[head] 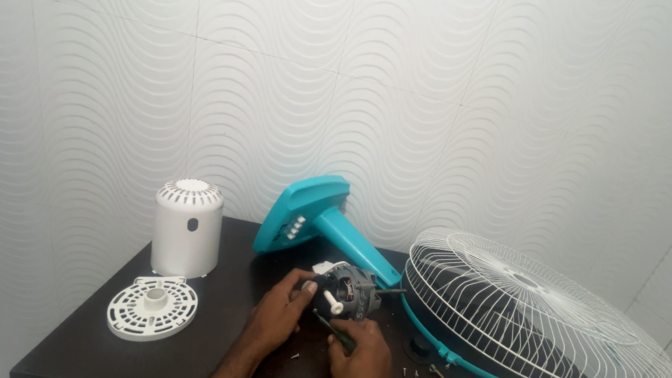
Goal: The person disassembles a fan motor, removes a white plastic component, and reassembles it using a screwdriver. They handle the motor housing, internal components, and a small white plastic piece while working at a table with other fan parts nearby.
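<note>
A dark surface [95, 354] stands against a white wavy-tiled wall. At far left lies a round white vented plate [152, 307], flat, and just behind it a white cylindrical motor cover [187, 229] stands upright. Right of these, a teal fan stand [314, 211] lies tipped on its side, its neck running down to the bare fan motor [350, 289] at the middle. The left hand [276, 317] steadies the motor, fingers curled against its left side, thumb near a white knob. The right hand [360, 361] is closed around a green-handled screwdriver [337, 333], whose tip angles up toward the motor's underside (the exact contact point is hidden). To do this well, the tip should probably sit square in the screw head while the left hand keeps the motor from turning. Loose small screws [411, 373] lie just right of the hands. At far right a white wire fan guard [536, 312] with teal rim rests tilted.
</note>
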